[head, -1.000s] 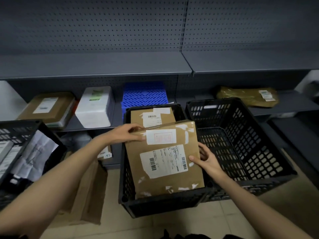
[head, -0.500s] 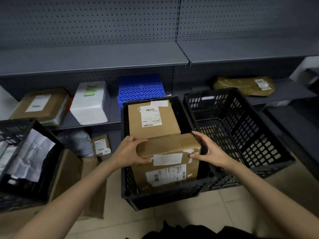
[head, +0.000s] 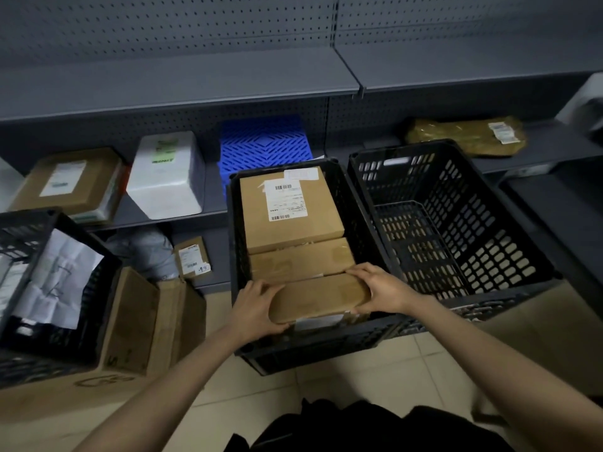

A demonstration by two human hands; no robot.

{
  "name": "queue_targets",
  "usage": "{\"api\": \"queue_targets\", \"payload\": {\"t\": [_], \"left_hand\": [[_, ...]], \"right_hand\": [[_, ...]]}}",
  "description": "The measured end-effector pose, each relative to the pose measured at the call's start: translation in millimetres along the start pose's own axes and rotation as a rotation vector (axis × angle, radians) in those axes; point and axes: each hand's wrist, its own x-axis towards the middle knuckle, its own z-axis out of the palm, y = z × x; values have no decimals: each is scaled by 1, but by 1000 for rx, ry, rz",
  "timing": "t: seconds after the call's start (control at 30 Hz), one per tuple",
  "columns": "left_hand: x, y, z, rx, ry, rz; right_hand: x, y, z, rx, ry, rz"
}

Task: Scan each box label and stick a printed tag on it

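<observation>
Black plastic, the middle crate [head: 287, 353] sits on the floor before the shelves [head: 182, 83] and holds three cardboard boxes; an empty crate [head: 456, 223] stands just beside it. We judge that we are handling the nearest box [head: 321, 296], stood on edge at the crate's near wall, with no scanner or tag in view. Our left hand [head: 257, 309] and right hand [head: 380, 293] curl round its two ends. Next we need its label [head: 318, 321] facing us; only a white strip shows. The far box [head: 287, 207] carries a barcoded label [head: 283, 202], its text too small to read.
</observation>
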Motion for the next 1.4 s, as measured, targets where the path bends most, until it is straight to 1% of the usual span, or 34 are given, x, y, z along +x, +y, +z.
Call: {"api": "queue_targets", "payload": {"t": [0.17, 0.23, 0.33, 0.4, 0.47, 0.6, 0.7, 0.83, 0.97, 1.07, 1.27, 1.4], "left_hand": [[2, -2, 4, 18, -75, 21], [6, 7, -3, -17, -48, 17], [19, 37, -22, -86, 37, 66], [31, 64, -35, -76, 82, 136], [44, 93, -43, -53, 128, 254], [62, 163, -52, -14, 207, 479], [66, 225, -50, 26, 223, 645], [58, 314, -46, 56, 275, 832], [35, 408, -35, 44, 295, 983], [8, 480, -20, 8, 305, 1086], [-48, 602, 15, -70, 286, 1200], [-66, 658, 36, -124, 282, 1200]], "right_hand": [[-8, 1, 13, 32, -4, 16], [-16, 2, 13, 36, 56, 11], [-29, 3, 6, 10, 214, -41], [-39, 4, -4, -29, 318, -59], [-53, 7, -16, -104, 413, -62], [-101, 20, -39, -218, 538, -3], [-159, 37, -50, -258, 617, 84], [-253, 65, -59, -312, 684, 263], [-354, 88, -60, -337, 699, 462], [-431, 101, -52, -325, 730, 562], [-560, 134, -22, -291, 739, 769], [-626, 147, -6, -263, 766, 896]]}}
